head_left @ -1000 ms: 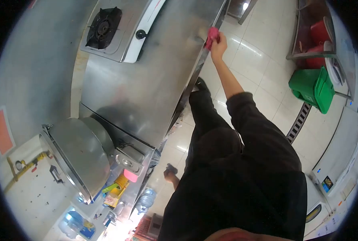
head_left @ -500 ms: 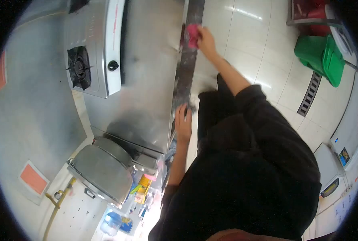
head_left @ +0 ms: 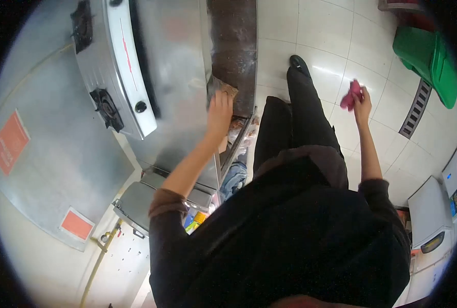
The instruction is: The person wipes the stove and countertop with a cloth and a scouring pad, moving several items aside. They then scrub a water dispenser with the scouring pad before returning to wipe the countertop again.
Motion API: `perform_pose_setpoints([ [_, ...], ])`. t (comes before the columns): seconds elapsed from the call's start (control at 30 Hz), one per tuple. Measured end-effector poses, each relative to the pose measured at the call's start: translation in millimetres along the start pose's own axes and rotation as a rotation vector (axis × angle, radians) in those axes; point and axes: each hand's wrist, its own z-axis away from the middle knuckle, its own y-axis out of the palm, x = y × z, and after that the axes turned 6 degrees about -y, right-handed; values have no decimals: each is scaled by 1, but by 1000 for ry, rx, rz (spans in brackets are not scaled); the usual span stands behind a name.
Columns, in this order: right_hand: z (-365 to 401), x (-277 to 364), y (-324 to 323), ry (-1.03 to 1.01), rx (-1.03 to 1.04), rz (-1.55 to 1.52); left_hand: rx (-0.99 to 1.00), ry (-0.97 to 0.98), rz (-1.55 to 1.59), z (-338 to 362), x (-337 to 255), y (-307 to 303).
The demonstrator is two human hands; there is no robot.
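My right hand [head_left: 362,107] is closed on a crumpled pink cloth [head_left: 350,97], held out over the tiled floor to the right of my legs. My left hand [head_left: 220,110] is at the front edge of the steel counter [head_left: 182,66], fingers curled on a crumpled brown-and-grey piece [head_left: 227,90] whose kind I cannot make out. Beneath that hand runs a dark brown shelf surface [head_left: 233,46]. Closer to my body, plastic-wrapped items [head_left: 235,129] show in an opening beside the shelf.
On the counter stands a gas stove [head_left: 113,66] with black burners. A steel lidded container [head_left: 136,205] is at the lower left, by several small coloured packages [head_left: 195,220]. A green bin [head_left: 428,64] and a floor drain grate [head_left: 415,109] lie to the right.
My right hand has moved off the dark shelf, rightward over the floor with the pink cloth. My left hand has gone up and left to the brown-and-grey piece. The view has shifted.
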Motion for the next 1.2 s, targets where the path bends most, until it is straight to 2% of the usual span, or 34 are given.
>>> perform_pose_setpoints([
  [0.03, 12, -12, -7, 6, -9, -10, 86, 9, -20, 19, -10, 13],
  [0.1, 32, -26, -17, 219, 82, 53, 151, -11, 21, 29, -15, 20],
  [0.13, 34, -30, -19, 229, 75, 54, 222, -43, 70, 30, -16, 24],
  [0.17, 36, -28, -17, 180, 99, 85, 66, 5, 8, 7, -4, 16],
  [0.2, 40, -23, -14, 131, 129, 115, 76, 12, 6, -24, 9, 1],
  [0.27, 31, 1, -8, 85, 128, 150, 168, 15, 204, -72, 28, -26],
  [0.3, 24, 22, -6, 121, 112, 86, 172, 12, 200, -63, 21, -19],
  [0.33, 15, 41, -2, 155, 89, 19, 102, -6, 45, -48, 8, -5],
  [0.37, 14, 56, 1, 117, 51, -7, 25, -20, -110, -37, -1, 7],
  [0.4, 15, 60, 2, 124, 40, -12, 19, -8, -116, -22, -7, 12],
  [0.47, 23, 63, 3, 82, 40, -100, 405, -60, 61, 7, -14, 9],
  [0.5, 28, 64, 2, 92, 48, -96, 418, -56, 63, 8, -10, 8],
  [0.57, 29, 67, 2, 172, 91, -78, 115, 60, 94, -10, 10, 4],
  [0.67, 12, 52, -3, 83, 80, -4, 90, 26, 241, -82, 35, -30],
  [0.7, 8, 55, -4, 73, 27, -61, 104, 22, 239, -69, 30, -27],
  [0.77, 2, 59, -9, 99, 4, -169, 150, 50, -5, -47, 8, -9],
  [0.83, 14, 58, -11, 109, -19, -196, 376, 17, 84, 25, -14, 33],
  [0.87, 22, 54, -11, 153, -4, -194, 382, 23, 81, 30, -12, 30],
  [0.93, 28, 45, -12, 198, 4, -180, 360, 71, 138, 33, -7, 30],
  [0.97, 28, 47, -12, 194, 32, -176, 131, 114, 47, 10, 4, 18],
  [1.03, 25, 54, -13, 168, 70, -170, 278, 58, 78, -67, 28, -35],
  [1.07, 23, 64, -15, 173, 77, -169, 287, 57, 79, -73, 30, -30],
  [1.13, 16, 79, -16, 196, 13, -311, 181, 24, 126, -80, 33, -28],
  [1.17, 18, 74, -15, 123, -37, -304, 122, 45, 108, -51, 22, -17],
  [1.2, 21, 74, -15, 116, -47, -311, 187, 47, 111, -12, 7, 6],
])
